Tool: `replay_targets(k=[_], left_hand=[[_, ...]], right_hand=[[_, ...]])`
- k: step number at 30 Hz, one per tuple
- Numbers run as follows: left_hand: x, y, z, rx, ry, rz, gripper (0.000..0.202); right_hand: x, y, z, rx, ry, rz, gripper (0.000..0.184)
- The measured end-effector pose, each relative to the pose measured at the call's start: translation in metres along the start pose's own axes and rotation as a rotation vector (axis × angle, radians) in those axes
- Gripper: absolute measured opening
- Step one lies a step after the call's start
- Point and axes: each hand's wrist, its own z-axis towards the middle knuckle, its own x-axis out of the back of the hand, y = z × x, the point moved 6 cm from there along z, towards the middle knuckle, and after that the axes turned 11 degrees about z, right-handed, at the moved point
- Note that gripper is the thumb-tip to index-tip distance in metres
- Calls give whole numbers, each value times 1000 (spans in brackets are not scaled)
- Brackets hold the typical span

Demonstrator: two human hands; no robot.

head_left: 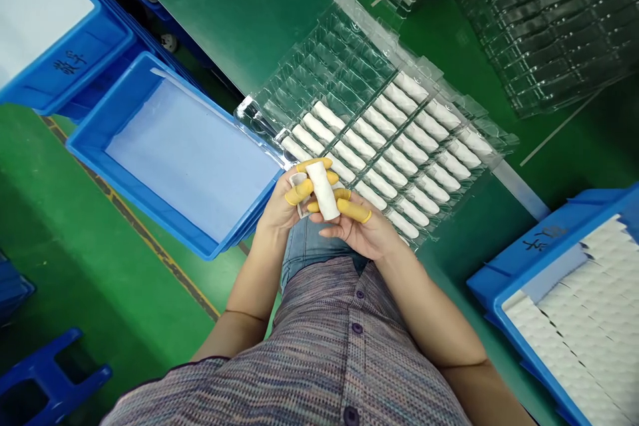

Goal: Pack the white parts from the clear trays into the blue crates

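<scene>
Both my hands meet over my lap at the table's near edge, with yellow finger cots on the fingertips. My right hand (pixel 357 226) grips a white cylinder (pixel 322 190) that stands upright between the fingers. My left hand (pixel 285 203) pinches the cylinder's upper end and also holds a small clear piece (pixel 298 181) against it. Just behind the hands lies a clear plastic tray (pixel 319 66) with rows of slots, its near and right rows filled with white cylinders (pixel 399 140) lying flat. The tray's far left slots hold nothing.
A blue bin (pixel 100 153) lined with pale sheet sits to the left, another blue bin (pixel 64 66) behind it. At the right a blue bin (pixel 504 286) holds white foam pieces. Stacks of clear trays (pixel 549 20) stand at the far right. A blue stool (pixel 50 379) is on the green floor.
</scene>
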Motion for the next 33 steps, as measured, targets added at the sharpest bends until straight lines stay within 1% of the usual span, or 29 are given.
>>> replay_targets(k=[2, 4, 7, 8, 10, 12, 14, 15, 17, 18, 20, 22, 24, 26, 28, 31, 32, 33], left_hand=[[4, 2, 0, -35, 24, -3, 59], [7, 4, 1, -90, 59, -4, 58], [9, 9, 2, -198, 115, -7, 53], [9, 11, 3, -232, 128, -8, 51], [10, 13, 6, -279, 169, -10, 48], [16, 16, 9, -304, 254, -27, 49], [25, 17, 11, -307, 336, -89, 47], [29, 18, 12, -303, 355, -133, 46], [35, 19, 12, -296, 356, -216, 45], [37, 20, 11, -294, 354, -244, 44], [42, 18, 8, -293, 367, -270, 38], [46, 15, 6, -280, 394, -277, 29], [50, 10, 5, -263, 443, -271, 24], [53, 6, 6, -254, 501, -243, 28], [53, 6, 7, -272, 537, -188, 35], [47, 10, 10, -320, 515, -73, 44], [45, 11, 11, -327, 506, -39, 44], [44, 12, 11, -324, 499, -13, 43]], right_hand=[[0, -4, 3, 76, 41, -77, 42], [0, -12, 4, 239, 118, -216, 45], [-5, -22, 3, 473, 228, -524, 49], [-7, -25, 4, 518, 255, -640, 46], [-10, -34, 8, 576, 299, -847, 34], [-9, -53, 17, 620, 356, -999, 28], [-5, -85, 32, 642, 447, -1157, 31], [-3, -104, 41, 650, 512, -1255, 32], [-1, -141, 61, 653, 628, -1495, 30], [-1, -156, 72, 643, 662, -1615, 29], [-3, -176, 91, 593, 693, -1810, 28], [-2, -181, 104, 494, 709, -1925, 29], [-1, -179, 111, 391, 759, -1967, 32], [-4, -175, 113, 325, 820, -1982, 33], [-10, -173, 117, 287, 845, -2015, 32], [-19, -175, 122, 235, 802, -2089, 23], [-21, -175, 122, 244, 774, -2096, 23], [-24, -174, 118, 285, 745, -2079, 24]])
